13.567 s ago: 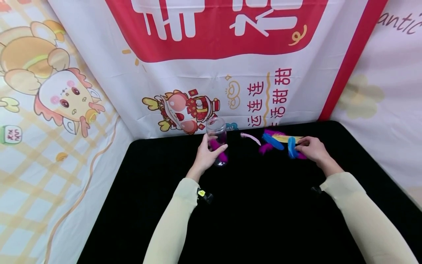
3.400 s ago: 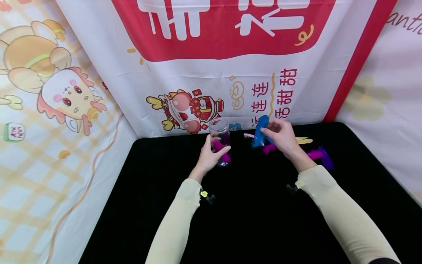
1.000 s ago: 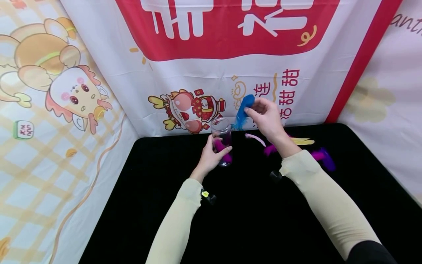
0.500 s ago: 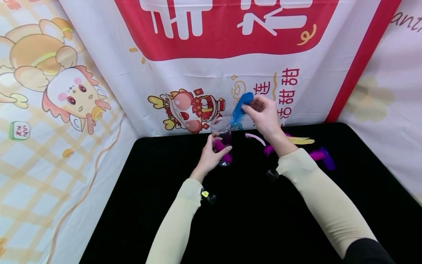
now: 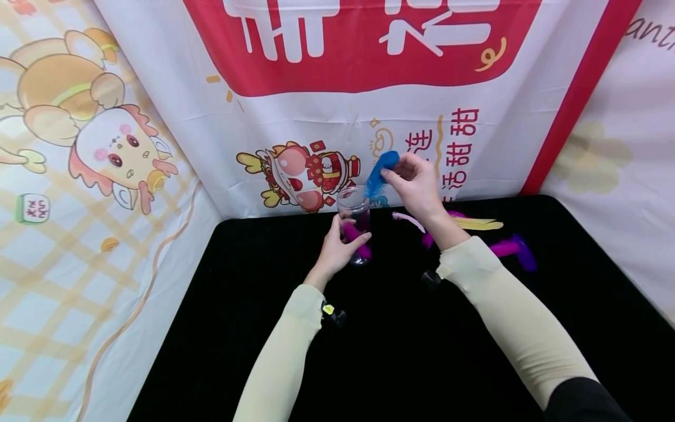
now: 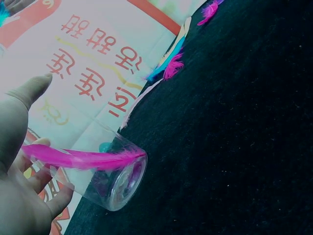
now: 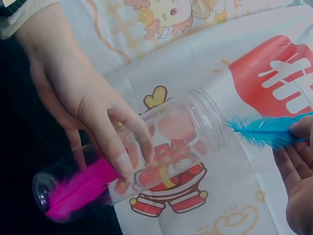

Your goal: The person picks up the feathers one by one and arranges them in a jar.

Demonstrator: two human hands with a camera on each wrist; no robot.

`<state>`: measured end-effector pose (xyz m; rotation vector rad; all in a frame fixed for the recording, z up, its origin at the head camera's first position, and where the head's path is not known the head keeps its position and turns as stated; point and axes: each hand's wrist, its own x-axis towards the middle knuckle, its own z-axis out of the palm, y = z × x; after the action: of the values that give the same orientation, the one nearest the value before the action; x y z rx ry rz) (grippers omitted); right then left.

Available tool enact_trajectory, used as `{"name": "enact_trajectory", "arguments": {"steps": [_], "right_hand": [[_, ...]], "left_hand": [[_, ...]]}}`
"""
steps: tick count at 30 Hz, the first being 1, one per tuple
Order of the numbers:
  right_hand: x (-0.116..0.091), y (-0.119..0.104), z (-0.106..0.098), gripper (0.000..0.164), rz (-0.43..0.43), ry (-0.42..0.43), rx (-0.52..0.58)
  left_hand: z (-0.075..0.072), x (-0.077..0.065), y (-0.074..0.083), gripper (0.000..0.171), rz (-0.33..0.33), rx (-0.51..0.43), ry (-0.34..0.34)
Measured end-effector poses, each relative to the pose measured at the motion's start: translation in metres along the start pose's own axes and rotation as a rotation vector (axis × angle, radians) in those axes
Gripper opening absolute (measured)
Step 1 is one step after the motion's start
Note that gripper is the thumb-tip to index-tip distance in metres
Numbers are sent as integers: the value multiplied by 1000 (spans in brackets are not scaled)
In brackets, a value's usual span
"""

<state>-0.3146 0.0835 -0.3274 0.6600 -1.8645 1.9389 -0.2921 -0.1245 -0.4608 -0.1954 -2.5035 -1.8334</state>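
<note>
My left hand [image 5: 336,249] grips a clear jar [image 5: 353,202] round its side, upright on the black table near the back edge. Inside the jar leans a magenta feather [image 7: 83,191], its fluffy end at the base. With thumb and fingers, my right hand [image 5: 419,183] pinches a blue feather [image 5: 382,170] above and to the right of the jar. The fluffy end of that feather points down at the open mouth of the jar [image 7: 208,120], right by the rim in the right wrist view.
To the right on the black table [image 5: 379,340] lie a pale pink feather [image 5: 408,221], a yellow feather [image 5: 480,224], a blue feather [image 6: 164,66] beside a magenta feather [image 6: 173,67], and a magenta and purple pair [image 5: 519,252]. A printed cloth [image 5: 295,117] hangs behind.
The right hand has lifted the blue feather off the table and carried it left to the jar's mouth. Earlier, the magenta and purple feathers shifted right and nearer. The left hand keeps its grip.
</note>
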Motion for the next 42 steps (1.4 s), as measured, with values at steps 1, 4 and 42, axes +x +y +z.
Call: {"name": "enact_trajectory", "arguments": {"steps": [1, 4, 42], "right_hand": [[-1, -3, 2, 17, -5, -5, 2], [-5, -13, 6, 16, -4, -20, 11], [-9, 6, 27, 13, 11, -120, -186]], "left_hand": [[0, 0, 0, 68, -1, -2, -1], [-1, 0, 0, 68, -3, -1, -6], [1, 1, -1, 69, 1, 10, 14]]}}
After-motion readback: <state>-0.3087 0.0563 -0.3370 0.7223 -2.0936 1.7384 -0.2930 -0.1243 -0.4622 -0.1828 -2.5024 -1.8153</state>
